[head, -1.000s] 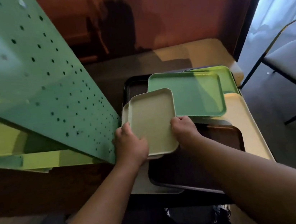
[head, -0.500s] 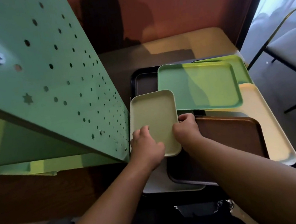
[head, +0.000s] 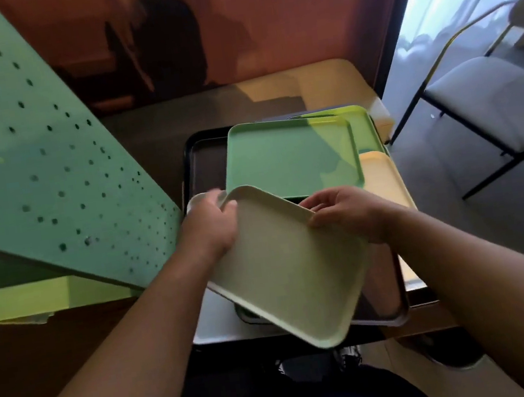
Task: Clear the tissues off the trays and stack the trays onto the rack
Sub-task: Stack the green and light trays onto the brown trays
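Observation:
A small pale green-beige tray [head: 292, 271] is lifted and tilted above the pile, turned diagonally. My left hand [head: 209, 227] grips its far left corner. My right hand [head: 344, 212] pinches its far right edge. Under it lie a green tray [head: 292, 157], a lime tray [head: 360, 118], a cream tray [head: 384, 178], a dark brown tray [head: 384, 302], a black tray [head: 204, 159] and a white tray [head: 216, 321]. The green perforated rack panel [head: 33, 168] stands to the left, with lime trays [head: 24, 299] on its shelf. No tissues are visible.
The trays rest on a small table [head: 315, 84] against a reddish-brown wall. A chair with a grey seat [head: 494, 101] stands to the right by a bright curtained window. My shoes [head: 348, 357] show below the table's near edge.
The small tray was lying flat on the pile; both hands have lifted it, pulled it towards me and turned it diagonally. The brown tray underneath is now mostly hidden.

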### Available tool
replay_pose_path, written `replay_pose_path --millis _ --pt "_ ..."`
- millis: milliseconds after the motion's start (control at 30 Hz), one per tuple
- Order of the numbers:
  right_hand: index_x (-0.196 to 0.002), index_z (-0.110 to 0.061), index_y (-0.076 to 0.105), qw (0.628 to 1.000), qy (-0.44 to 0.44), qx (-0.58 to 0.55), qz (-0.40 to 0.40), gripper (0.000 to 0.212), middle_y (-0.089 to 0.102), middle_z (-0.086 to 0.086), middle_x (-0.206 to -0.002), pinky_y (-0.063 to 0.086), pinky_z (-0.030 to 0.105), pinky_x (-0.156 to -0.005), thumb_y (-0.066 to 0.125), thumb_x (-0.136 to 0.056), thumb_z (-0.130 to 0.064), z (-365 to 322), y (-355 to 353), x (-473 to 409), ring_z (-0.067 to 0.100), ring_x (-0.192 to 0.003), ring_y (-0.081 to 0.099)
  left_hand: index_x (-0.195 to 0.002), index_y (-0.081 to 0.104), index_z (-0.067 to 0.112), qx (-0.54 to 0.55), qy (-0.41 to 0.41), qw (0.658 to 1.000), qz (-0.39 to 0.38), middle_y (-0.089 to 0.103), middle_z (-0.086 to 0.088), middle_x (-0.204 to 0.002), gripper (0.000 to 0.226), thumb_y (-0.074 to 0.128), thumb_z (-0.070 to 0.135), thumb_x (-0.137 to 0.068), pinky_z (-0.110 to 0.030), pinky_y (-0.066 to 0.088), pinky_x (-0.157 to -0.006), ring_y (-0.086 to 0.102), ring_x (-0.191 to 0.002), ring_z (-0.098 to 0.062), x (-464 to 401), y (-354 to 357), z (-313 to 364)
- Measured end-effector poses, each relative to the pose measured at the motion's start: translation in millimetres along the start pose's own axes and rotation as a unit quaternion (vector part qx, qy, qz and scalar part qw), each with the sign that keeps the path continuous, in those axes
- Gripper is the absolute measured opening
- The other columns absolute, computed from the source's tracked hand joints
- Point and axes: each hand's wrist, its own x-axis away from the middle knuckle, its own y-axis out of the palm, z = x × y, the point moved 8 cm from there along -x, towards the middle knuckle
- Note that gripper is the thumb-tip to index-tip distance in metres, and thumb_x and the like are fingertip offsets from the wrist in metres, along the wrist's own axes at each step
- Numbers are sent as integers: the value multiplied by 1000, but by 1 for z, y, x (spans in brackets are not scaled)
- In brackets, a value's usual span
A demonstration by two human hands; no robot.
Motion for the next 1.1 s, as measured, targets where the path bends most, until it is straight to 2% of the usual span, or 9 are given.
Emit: replay_pose_path --millis 100,233,433,600,667,800,867,967,1100 --pt "-98 -20 79 997 12 39 69 14 80 8 -99 63 41 -85 81 -85 -16 30 -28 2 21 -83 74 -111 67 5 15 -35 999 -28 69 -18 -113 27 47 23 -104 -31 35 -73 54 -90 -28 13 40 -6" --pt "-95 -10 72 984 75 96 129 21 76 12 -90 58 34 -62 77 -86 -28 88 -54 14 23 -72 69 -96 60 4 93 -139 985 41 62 -17 -98 27 42 21 -106 -33 35 -72 56 -91 -33 50 75 -28" --pt "-93 -14 71 974 89 38 206 15 74 9 -91 59 42 -78 58 -86 -13 133 -76 39 29 -87 71 -120 64 15 183 -201 961 43 63 -2 -105 25 52 25 -100 -31 41 -80 55 -93 -25 80 109 -16" --pt "-94 -12 69 961 96 70 248 29 68 17 -103 59 40 -79 50 -73 -18 139 -81 33 34 -90 67 -108 64 16 100 -169 981 1 67 -9 -110 23 55 15 -87 -38 51 -85 62 -101 -35 78 118 -4" --pt "-110 -15 70 958 105 107 244 47 63 20 -118 57 43 -91 47 -70 -24 139 -77 30 38 -104 63 -109 63 19 56 -159 986 -2 67 -11 -118 25 54 19 -86 -41 50 -90 60 -107 -37 75 116 -8" --pt "-153 -20 38 947 153 147 241 67 37 17 -148 38 43 -111 57 -88 -23 142 -70 35 38 -137 39 -151 43 18 -69 -189 979 31 43 -13 -150 63 55 26 -89 -48 38 -108 40 -133 -40 66 99 -30" --pt "-155 -18 29 948 195 95 231 74 43 15 -148 44 44 -109 59 -88 -25 153 -67 36 37 -133 48 -149 43 15 -54 -222 973 16 47 -16 -145 65 57 28 -86 -49 42 -103 45 -128 -42 65 98 -44" --pt "-148 -18 37 954 223 16 200 65 61 10 -127 57 51 -94 57 -87 -24 158 -58 38 34 -108 63 -131 55 13 29 -226 974 -9 61 -14 -124 53 56 27 -81 -44 52 -86 59 -105 -38 62 102 -56" --pt "-143 -20 49 957 147 -21 250 64 65 7 -127 58 46 -93 56 -80 -25 138 -65 37 30 -106 66 -125 62 17 79 -221 972 30 66 -8 -116 53 52 33 -75 -42 54 -83 62 -97 -32 62 87 -54"
